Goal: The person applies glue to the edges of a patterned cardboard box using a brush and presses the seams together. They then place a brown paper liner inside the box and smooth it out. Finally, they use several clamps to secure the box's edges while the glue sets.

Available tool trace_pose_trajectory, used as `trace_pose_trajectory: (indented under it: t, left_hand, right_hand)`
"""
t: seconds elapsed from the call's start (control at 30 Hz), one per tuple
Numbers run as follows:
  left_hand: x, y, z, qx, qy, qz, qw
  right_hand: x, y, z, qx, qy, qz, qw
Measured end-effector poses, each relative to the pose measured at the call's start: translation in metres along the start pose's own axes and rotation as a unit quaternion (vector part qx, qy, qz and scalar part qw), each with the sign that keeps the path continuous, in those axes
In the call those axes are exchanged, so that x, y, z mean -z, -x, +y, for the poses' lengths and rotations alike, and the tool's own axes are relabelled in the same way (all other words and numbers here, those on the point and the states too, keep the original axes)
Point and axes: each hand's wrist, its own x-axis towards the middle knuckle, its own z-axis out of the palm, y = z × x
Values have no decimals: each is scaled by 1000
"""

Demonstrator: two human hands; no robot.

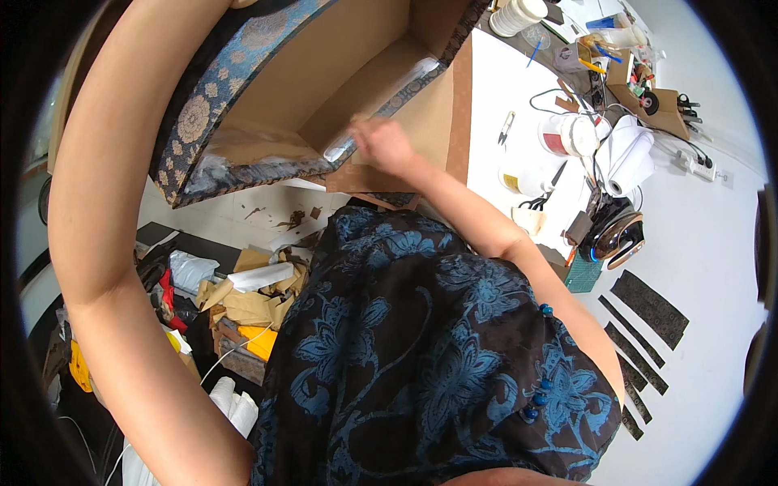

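A large open box is tilted in front of me, bare brown board inside and dark blue-and-gold floral fabric on its outer side and folded rims. White paste-like smears lie along the near rim and parts of the right rim. My right hand is closed at the box's right near corner, beside a white smear; what its fingers hold is blurred and too small to make out. My left arm reaches up past the box's left side. Only a sliver of my left hand shows at the top edge, its fingers hidden.
A brown board lies under the box on the white table. To the right are a white tub, scissors, a white paper roll and an iron. Paper and fabric scraps pile up at lower left.
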Motion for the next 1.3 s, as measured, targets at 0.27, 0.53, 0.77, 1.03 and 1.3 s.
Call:
trace_pose_trajectory:
  t: [0.27,0.53,0.77,1.03,1.3]
  left_hand:
    - [1,3,-6,-7,20,6,1000]
    - [5,25,14,-17,-11,26,999]
    - [-1,3,1,-9,-15,17,1000]
    - [6,8,4,12,-20,-12,1000]
    - [5,3,1,11,-29,-16,999]
  right_hand:
    - [70,-37,99,-140,66,187,970]
    - [38,-17,59,-26,71,51,996]
    - [86,-45,99,-109,161,110,975]
    - [83,-41,65,-31,152,99,983]
    - [60,-32,46,-50,49,-11,997]
